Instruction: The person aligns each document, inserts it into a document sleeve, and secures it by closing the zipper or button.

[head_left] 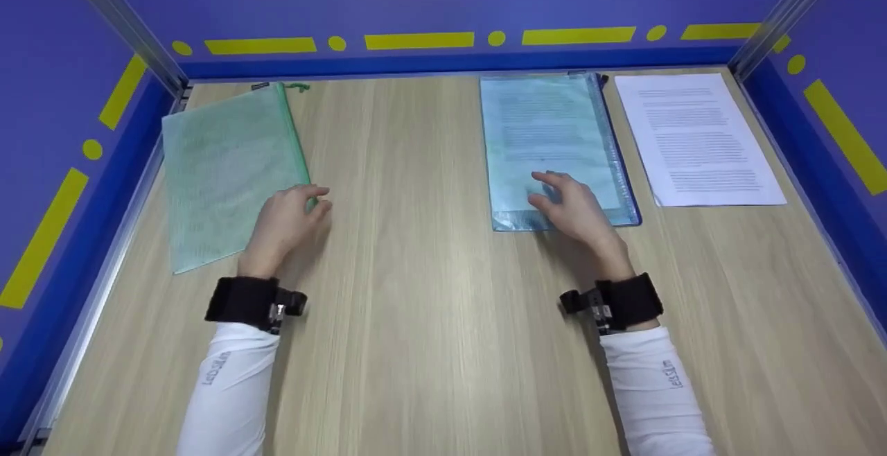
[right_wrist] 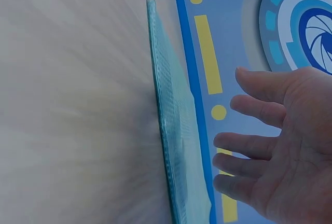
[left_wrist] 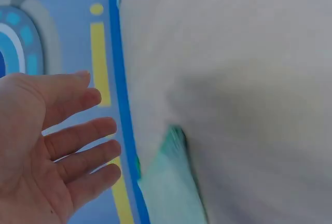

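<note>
My left hand [head_left: 283,224] hovers over the lower right corner of a green mesh zip pouch [head_left: 229,165], with nothing in its grasp. In the left wrist view its fingers [left_wrist: 83,159] are spread and loosely bent. The right hand [head_left: 575,212] is held over the lower part of a blue zip pouch [head_left: 547,123], through which a printed sheet shows. Its fingers [right_wrist: 244,164] are relaxed and apart in the right wrist view, holding nothing. The blue pouch's near edge appears there as a thin upright strip.
Right of the blue pouch lies a white stack of printed paper [head_left: 700,141]. The wood-grain table [head_left: 416,269] is bounded by blue-purple panels [head_left: 416,12] with yellow dashes. Both wrists wear black straps [head_left: 239,300] with small cameras.
</note>
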The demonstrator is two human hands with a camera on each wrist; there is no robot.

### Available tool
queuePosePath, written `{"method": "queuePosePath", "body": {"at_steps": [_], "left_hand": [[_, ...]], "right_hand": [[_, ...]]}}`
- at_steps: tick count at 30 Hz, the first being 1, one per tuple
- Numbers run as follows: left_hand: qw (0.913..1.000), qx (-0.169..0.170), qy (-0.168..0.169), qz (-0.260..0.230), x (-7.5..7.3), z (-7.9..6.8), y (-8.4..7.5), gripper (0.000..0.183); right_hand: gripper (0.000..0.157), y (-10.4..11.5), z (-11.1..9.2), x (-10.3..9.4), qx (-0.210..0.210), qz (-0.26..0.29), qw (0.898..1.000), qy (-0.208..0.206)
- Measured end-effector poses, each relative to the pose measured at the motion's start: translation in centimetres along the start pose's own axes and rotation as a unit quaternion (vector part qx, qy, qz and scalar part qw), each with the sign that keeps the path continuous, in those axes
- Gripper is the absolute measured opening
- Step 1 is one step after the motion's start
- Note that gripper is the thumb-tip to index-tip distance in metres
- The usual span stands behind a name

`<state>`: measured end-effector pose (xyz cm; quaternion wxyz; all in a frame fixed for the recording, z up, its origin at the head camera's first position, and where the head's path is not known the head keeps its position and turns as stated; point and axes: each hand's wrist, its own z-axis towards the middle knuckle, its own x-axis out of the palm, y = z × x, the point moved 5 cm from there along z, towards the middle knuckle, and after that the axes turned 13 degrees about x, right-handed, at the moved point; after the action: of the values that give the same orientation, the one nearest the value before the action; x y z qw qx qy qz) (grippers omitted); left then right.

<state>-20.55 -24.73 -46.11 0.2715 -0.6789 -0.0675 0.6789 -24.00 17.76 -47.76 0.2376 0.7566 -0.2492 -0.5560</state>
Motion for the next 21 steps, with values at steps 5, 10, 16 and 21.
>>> {"method": "queuePosePath", "body": {"at_steps": [5, 10, 16, 21], "left_hand": [[0.9982, -0.056, -0.01, 0.019, -0.2, -2.0, 3.1, 0.039], [0.9954, -0.086, 0.037, 0.02, 0.3, -2.6, 4.7, 0.05], [0.9942, -0.087, 0.055, 0.03, 0.9, -2.7, 4.8, 0.052], [0.9937, -0.082, 0.057, 0.052, 1.8, -2.3, 3.5, 0.051]], "right_hand": [[0.054, 0.4, 0.0, 0.8, -0.003, 0.002, 1.0, 0.001], [0.054, 0.7, 0.0, 1.2, -0.001, 0.002, 1.0, 0.004], [0.053, 1.1, -0.1, 1.5, -0.015, 0.005, 1.0, 0.003], [0.053, 1.4, 0.0, 1.9, -0.015, 0.005, 1.0, 0.006]]}}
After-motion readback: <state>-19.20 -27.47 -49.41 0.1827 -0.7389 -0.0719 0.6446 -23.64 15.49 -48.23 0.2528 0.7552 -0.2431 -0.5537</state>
